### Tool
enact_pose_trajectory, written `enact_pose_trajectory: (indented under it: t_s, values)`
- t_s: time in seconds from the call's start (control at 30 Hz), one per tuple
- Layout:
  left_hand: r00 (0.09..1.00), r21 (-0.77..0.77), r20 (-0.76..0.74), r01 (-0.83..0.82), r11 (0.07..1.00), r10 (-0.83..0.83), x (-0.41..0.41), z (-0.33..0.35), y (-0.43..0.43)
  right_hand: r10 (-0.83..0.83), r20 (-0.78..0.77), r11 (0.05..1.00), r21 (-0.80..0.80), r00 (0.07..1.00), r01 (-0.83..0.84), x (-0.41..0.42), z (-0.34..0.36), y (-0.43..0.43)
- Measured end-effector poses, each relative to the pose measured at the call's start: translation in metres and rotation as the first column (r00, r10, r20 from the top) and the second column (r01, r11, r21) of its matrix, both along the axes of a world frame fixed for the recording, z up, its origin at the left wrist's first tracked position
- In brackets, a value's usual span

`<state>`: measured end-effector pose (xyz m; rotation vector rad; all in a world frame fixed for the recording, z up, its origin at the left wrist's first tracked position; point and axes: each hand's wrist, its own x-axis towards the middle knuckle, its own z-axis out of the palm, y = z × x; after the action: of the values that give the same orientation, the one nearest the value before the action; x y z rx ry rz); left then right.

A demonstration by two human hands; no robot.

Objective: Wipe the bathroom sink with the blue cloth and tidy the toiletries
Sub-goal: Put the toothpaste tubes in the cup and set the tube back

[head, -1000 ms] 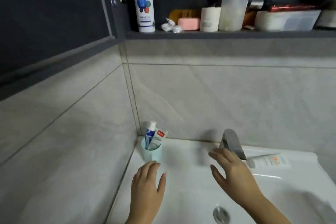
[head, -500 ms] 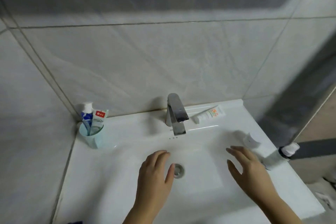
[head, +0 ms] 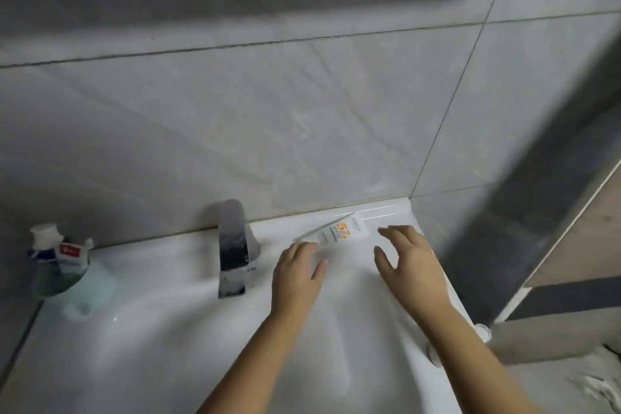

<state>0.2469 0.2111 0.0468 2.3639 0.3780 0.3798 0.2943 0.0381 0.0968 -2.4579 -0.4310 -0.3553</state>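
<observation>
Both palm-down, fingers loose, nothing held. The left hand (head: 295, 274) has its tips at the cap end of the tube (head: 339, 233), contact unclear. The right hand (head: 411, 265) is spread just beside the other end. Tube lies on sink (head: 151, 329) back ledge, right of tap (head: 233, 245). 0.5 s ago both hands were over the basin.

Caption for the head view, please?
Left hand and right hand, both open, flank the white tube on the sink ledge beside the faucet.
</observation>
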Motion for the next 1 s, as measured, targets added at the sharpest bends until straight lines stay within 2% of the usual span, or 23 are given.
enact_pose_trajectory:
  t_s: [0.07,0.13,0.27,0.33,0.43,0.53,0.6,0.67,0.73,0.83,1.0]
  values:
    - [0.997,-0.039,-0.060,-0.052,0.998,0.050,0.031,-0.006,-0.003,-0.021,-0.001,0.999,0.031,1.000,0.021,0.017,-0.006,0.007]
    - [0.990,-0.011,-0.120,-0.075,0.997,0.074,0.054,-0.016,-0.001,-0.048,-0.001,0.997,0.056,0.999,0.048,0.027,-0.018,0.014]
    - [0.960,0.141,-0.278,0.013,0.990,0.027,0.086,-0.038,0.007,-0.094,-0.095,0.993,0.067,0.991,0.100,0.032,-0.048,0.025]
    - [0.941,0.162,-0.338,0.056,0.985,0.002,0.099,-0.048,0.010,-0.108,-0.128,0.991,0.061,0.986,0.116,0.033,-0.062,0.025]
    - [0.923,0.161,-0.382,0.109,0.981,-0.040,0.113,-0.061,0.011,-0.141,-0.180,0.987,0.054,0.973,0.153,0.033,-0.076,0.023]
    - [0.931,0.170,-0.357,0.138,0.976,-0.070,0.121,-0.070,0.013,-0.169,-0.203,0.982,0.043,0.964,0.181,0.033,-0.085,0.024]
    - [0.949,0.109,-0.307,0.108,0.988,-0.070,0.123,-0.074,0.014,-0.172,-0.221,0.982,0.037,0.960,0.184,0.033,-0.090,0.024]
    - [0.966,-0.058,-0.255,0.032,0.998,-0.046,0.122,-0.077,0.012,-0.179,-0.245,0.980,0.044,0.953,0.196,0.034,-0.092,0.022]
    - [0.978,-0.255,-0.207,-0.019,0.967,-0.036,0.119,-0.075,0.010,-0.190,-0.276,0.976,0.050,0.942,0.212,0.035,-0.090,0.021]
    - [0.991,-0.468,-0.133,-0.047,0.883,-0.018,0.114,-0.066,0.005,-0.194,-0.284,0.974,0.060,0.939,0.219,0.039,-0.087,0.023]
    - [0.999,-0.607,-0.041,-0.031,0.794,0.008,0.116,-0.053,0.001,-0.201,-0.311,0.971,0.065,0.929,0.231,0.042,-0.085,0.026]
